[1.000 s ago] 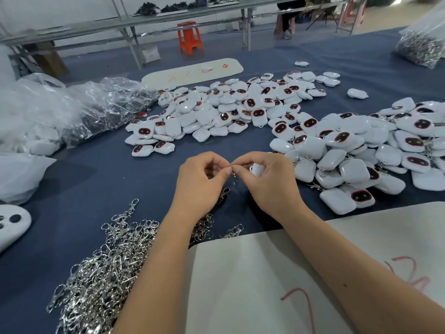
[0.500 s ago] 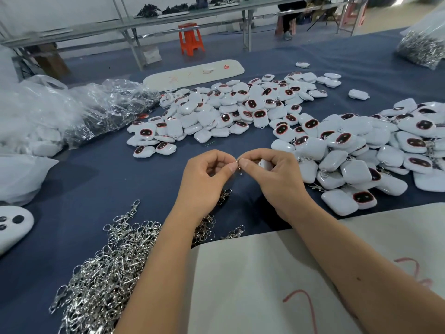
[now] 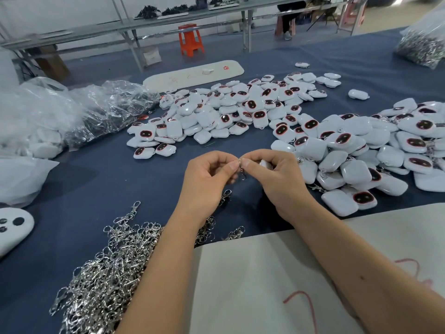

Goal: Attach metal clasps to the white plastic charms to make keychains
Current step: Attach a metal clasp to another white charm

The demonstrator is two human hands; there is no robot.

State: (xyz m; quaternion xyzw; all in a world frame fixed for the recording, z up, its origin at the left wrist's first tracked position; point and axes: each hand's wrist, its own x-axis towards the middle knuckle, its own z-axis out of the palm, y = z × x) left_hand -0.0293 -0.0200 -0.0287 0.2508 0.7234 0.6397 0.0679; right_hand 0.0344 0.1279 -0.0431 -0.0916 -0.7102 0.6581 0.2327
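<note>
1. The left hand (image 3: pixel 207 179) sits at the centre of the frame with its fingers curled, thumb and forefinger pinching the small silver metal clasp (image 3: pixel 241 168) from the left.
2. The right hand (image 3: pixel 277 182) meets it from the right, its thumb tip pressed to the same clasp, and its curled fingers wrap a white plastic charm (image 3: pixel 265 163), of which only a small part shows.
3. The clasp hangs between the two thumb tips, raised above the dark blue table cloth (image 3: pixel 101 189), with its lower loop dangling below them.
4. A tangled heap of loose silver clasps (image 3: pixel 106 268) lies at the lower left, partly under the left forearm, and a few stray clasps lie just beyond its edge near the wrist.
5. A spread of white rounded-square charms with dark red-rimmed faces (image 3: pixel 228 114) covers the centre of the frame above the hands.
6. A second pile of the same charms (image 3: pixel 361 153) fills the right side, just beside the right hand; some there show metal clasps among them.
7. A flat pale sheet with red markings (image 3: pixel 265 285) lies in the lower right, under the right forearm.
8. Crumpled clear plastic bags (image 3: pixel 72 112) sit at the upper left.
9. An orange plastic stool (image 3: pixel 190 39) stands on the floor at the top centre.
</note>
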